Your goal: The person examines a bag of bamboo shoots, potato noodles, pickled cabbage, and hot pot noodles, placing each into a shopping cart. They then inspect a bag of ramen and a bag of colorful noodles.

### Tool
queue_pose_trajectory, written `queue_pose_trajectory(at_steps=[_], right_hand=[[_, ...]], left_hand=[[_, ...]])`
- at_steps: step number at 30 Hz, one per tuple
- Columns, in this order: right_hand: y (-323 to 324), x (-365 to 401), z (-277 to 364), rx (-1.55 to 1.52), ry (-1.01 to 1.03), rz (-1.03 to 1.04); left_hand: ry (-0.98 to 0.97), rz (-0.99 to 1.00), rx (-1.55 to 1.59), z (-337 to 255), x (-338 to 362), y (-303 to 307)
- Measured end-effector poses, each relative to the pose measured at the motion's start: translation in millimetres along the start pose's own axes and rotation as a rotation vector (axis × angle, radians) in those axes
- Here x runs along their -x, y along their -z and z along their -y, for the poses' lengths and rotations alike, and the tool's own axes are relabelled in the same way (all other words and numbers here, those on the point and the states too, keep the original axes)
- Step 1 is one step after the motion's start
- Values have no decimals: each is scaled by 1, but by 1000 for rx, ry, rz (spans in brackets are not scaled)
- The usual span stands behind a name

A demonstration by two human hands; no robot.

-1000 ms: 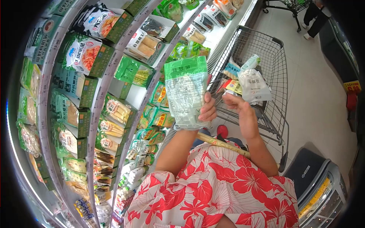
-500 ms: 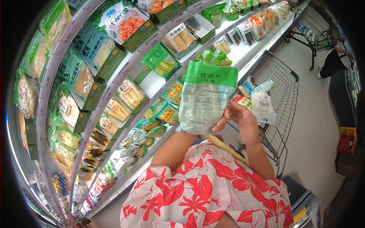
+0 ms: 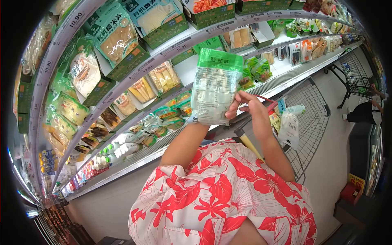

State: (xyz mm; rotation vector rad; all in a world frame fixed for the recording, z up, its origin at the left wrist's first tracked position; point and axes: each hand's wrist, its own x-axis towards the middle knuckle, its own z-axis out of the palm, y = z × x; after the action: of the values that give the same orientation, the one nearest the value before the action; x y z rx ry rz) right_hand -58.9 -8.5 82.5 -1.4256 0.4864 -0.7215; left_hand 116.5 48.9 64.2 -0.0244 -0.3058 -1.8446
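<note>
A vacuum-style clear plastic food package [image 3: 216, 92] with a green top band and printed back label is held upright in front of me. My left hand [image 3: 197, 123] is behind its lower left part; the fingers are hidden by the package. At its lower right edge my right hand [image 3: 250, 107] has its fingers curled, with the tips against the plastic. Pale contents show faintly through the film. Below my right hand, the cart handle [image 3: 248, 145] runs between my forearms.
On the left, curved refrigerated shelves [image 3: 134, 75] carry several packaged vegetables with price strips. My wire shopping cart [image 3: 310, 118] stands on the right, holding a white bag [image 3: 289, 130] and other packets. Farther off are another cart [image 3: 355, 71] and a person [image 3: 363, 112].
My view has turned, so the shelves appear shifted and larger. The package sits slightly lower in angle and smaller, still between both hands. The right hand stays at its edge.
</note>
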Motion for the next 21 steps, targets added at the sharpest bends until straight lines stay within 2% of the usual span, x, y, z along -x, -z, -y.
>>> queue_pose_trajectory(at_steps=[2, 4, 6, 9, 10, 12, 14, 15, 16, 19, 21], right_hand=[[-15, -11, -5, -31, 14, 2], [-31, -21, -7, -10, 116, 23], [-39, -33, -10, 49, 124, 103], [-54, -53, -40, 90, -58, 136], [-56, -61, -59, 108, -153, 153], [-61, -77, -88, 129, -292, 185], [-63, -94, -112, 218, -248, 243], [-67, -101, -93, 174, -330, 258], [-66, -110, -96, 176, -324, 256], [-53, -141, -144, 390, -300, 169], [-53, -161, -155, 454, -240, 86]], left_hand=[[-88, -78, -66, -11, 4, 13], [-177, -141, -180, -18, 12, 26], [-290, -531, -294, -22, 21, 76], [-403, -868, -216, -36, 44, 116], [-392, -1034, -522, -41, 48, 118], [-487, -1171, -530, -49, 49, 127], [-574, -1186, -531, -61, 58, 142], [-651, -1217, -517, -67, 61, 144], [-654, -1212, -520, -75, 61, 147], [-801, -1317, -620, -96, 48, 174], [-809, -1338, -694, -109, 31, 174]])
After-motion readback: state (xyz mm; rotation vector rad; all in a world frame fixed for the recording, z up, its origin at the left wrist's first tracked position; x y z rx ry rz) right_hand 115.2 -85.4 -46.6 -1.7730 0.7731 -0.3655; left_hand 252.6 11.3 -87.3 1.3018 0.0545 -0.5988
